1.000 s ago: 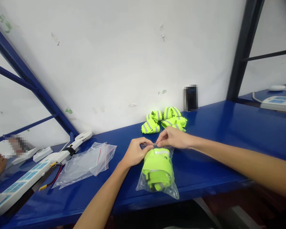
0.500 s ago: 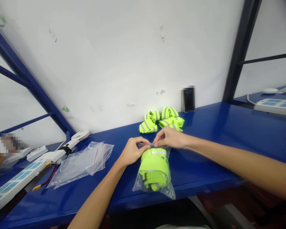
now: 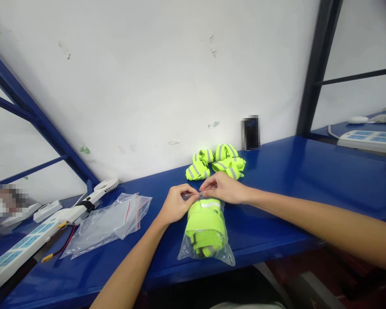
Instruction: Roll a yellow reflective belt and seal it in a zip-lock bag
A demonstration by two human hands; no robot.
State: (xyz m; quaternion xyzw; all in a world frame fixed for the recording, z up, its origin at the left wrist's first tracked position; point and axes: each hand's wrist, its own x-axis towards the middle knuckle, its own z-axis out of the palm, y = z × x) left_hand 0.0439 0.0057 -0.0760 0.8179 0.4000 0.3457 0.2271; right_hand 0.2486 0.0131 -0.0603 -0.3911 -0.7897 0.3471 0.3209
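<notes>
At the blue counter, my left hand and right hand pinch the top edge of a clear plastic bag holding bundled neon-yellow reflective fabric.

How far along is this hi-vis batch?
Done: one rolled hi-vis reflective bundle sits inside a clear plastic bag. In hand: the left hand and right hand pinch the bag's mouth. Remaining: the hi-vis bundles by the wall are unbagged; loose clear zip bags lie nearby.

Folded reflective vest in clear bag
</notes>
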